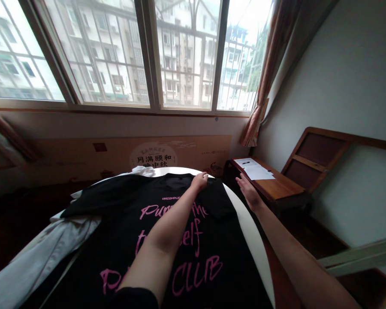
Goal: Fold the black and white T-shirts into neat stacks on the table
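The head view shows a black short-sleeved fabric T-shirt with pink script lettering (122, 231) lying spread on a round white table (255, 240), its long axis running away from the person: collar toward the window (186, 56), body extending toward the person, lettering upright from this side. The left hand (199, 182) is curled at the shirt's right-side shoulder, near the collar; whether it grasps cloth, I cannot tell. The right hand (249, 194), released with fingers extended, is beyond the table's right edge. Crumpled whitish cloth (58, 244) lies along the shirt's left side.
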Demonstrator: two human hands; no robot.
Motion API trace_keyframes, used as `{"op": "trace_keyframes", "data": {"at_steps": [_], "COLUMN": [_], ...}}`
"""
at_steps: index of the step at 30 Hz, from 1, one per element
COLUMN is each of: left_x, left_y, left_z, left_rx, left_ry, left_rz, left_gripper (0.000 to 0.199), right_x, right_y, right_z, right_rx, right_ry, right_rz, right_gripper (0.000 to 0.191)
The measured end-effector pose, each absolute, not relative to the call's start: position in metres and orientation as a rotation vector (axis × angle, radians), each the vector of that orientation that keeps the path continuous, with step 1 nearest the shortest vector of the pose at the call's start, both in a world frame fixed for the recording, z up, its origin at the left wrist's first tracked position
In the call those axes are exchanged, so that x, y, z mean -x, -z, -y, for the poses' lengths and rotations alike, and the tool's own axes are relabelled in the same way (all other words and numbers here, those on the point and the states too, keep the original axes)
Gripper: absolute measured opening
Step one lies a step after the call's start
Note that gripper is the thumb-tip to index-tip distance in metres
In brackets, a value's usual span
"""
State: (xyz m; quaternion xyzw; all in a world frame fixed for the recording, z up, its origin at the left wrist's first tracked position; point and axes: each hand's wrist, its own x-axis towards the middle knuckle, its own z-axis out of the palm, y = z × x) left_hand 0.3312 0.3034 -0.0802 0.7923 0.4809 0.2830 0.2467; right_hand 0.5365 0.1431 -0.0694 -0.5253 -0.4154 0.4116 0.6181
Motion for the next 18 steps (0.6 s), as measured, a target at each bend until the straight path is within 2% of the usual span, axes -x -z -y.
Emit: {"op": "trace_keyframes", "data": {"at_steps": [3,5,9,14,18], "left_x": [-0.346,-0.358,-0.377,-0.385,-0.389], "left_y": [0.084,0.088,0.100,0.113,0.116], "left_z": [-0.289,-0.280,-0.269,-0.269,-0.274], "left_rx": [-2.340,-2.426,-2.542,-2.612,-2.614], "left_ry": [-0.601,-0.501,-0.356,-0.247,-0.188], "left_rz": [-1.237,-1.216,-1.236,-1.291,-1.336], "left_gripper": [0.031,0.033,0.041,0.058,0.067], "right_x": [-0.553,-0.556,-0.543,-0.519,-0.513], "right_y": [0.091,0.107,0.129,0.139,0.141], "right_z": [-0.127,-0.114,-0.094,-0.082,-0.074], "right_rx": [1.405,1.540,1.709,1.912,1.917], "right_ry": [-0.908,-0.897,-0.681,-0.271,-0.053], "right_rz": [1.225,1.464,1.782,1.864,1.867], "right_gripper": [0.094,0.095,0.081,0.055,0.047]}}
